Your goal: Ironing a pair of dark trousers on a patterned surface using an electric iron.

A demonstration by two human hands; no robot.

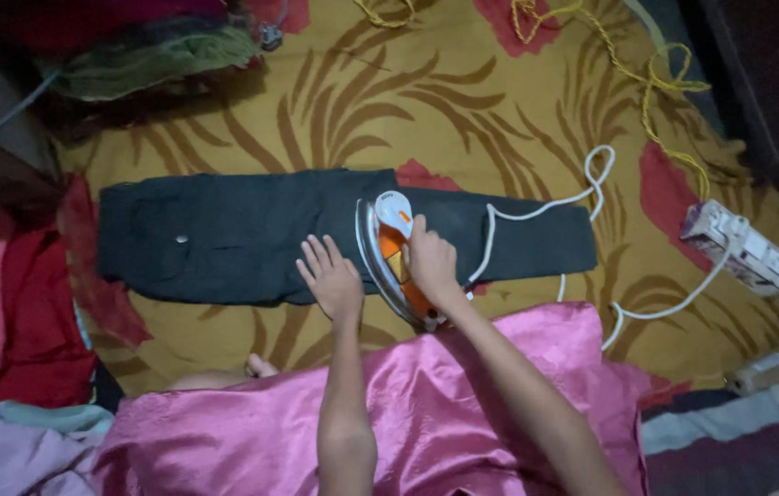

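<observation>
Right hand point(430, 260) grips the iron point(391, 241) on dark trousers point(242, 234); left hand point(330, 280) rests flat, fingers spread.

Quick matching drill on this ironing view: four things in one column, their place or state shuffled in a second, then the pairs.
Things:
1. iron
2. left hand
3. power strip
4. dark trousers

Places or states:
A. flat, palm down on the fabric
B. far right on the patterned cloth, white cord plugged in
C. spread out lengthwise
D. gripped by the right hand

Pairs: 1-D, 2-A, 3-B, 4-C
</observation>
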